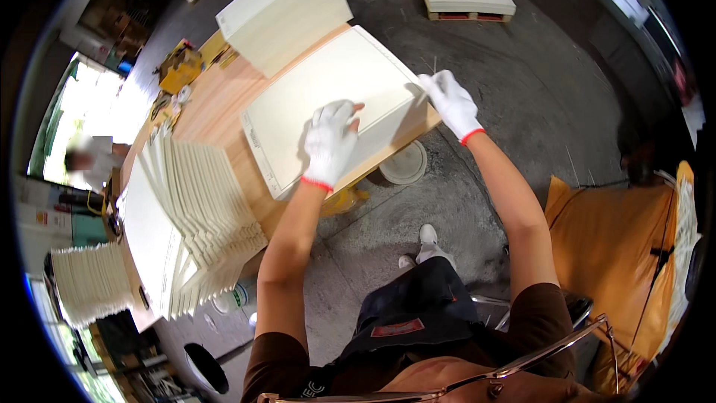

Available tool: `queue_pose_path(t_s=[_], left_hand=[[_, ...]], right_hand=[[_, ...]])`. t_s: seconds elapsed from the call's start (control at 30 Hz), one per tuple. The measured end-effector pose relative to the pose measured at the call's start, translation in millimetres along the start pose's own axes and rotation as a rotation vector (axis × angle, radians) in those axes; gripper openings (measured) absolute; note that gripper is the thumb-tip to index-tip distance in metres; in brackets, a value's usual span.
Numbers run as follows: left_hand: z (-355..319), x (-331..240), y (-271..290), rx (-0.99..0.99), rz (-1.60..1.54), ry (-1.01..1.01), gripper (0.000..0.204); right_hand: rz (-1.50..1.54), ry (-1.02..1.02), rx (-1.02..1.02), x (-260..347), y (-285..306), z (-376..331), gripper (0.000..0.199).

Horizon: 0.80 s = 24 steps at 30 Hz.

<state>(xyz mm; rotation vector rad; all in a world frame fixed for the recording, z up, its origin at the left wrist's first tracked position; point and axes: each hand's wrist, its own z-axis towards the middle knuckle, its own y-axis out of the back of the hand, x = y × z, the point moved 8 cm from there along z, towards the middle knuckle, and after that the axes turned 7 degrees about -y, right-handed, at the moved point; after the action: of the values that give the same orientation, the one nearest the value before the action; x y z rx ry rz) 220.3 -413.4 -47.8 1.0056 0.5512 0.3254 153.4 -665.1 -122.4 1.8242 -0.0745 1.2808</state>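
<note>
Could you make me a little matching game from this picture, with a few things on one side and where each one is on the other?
Things:
1. left hand
2. right hand
3. fanned pile of sheets
4. round white lid

Places:
A. on the floor beside the table
B. flat on top of the sheet stack
C. at the far right corner of the sheet stack
D. on the left part of the table

Pairs: 1-B, 2-C, 3-D, 4-A
</note>
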Motion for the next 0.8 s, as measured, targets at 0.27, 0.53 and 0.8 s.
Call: queue_pose_path(t_s=[0.27, 0.53, 0.8], left_hand=[[51, 19, -52, 0.228, -0.157, 0.097, 0.022], [60, 3, -59, 0.041, -0.126, -0.133, 0.024], [52, 6, -62, 0.141, -0.458, 0.038, 0.028]], right_hand=[[-0.463, 0.474, -0.086, 38, -2, -18, 0.056], [0.015, 0.405, 0.126, 68, -20, 7, 0.053], [0.246, 0.254, 0.078, 50, -26, 10, 0.054]])
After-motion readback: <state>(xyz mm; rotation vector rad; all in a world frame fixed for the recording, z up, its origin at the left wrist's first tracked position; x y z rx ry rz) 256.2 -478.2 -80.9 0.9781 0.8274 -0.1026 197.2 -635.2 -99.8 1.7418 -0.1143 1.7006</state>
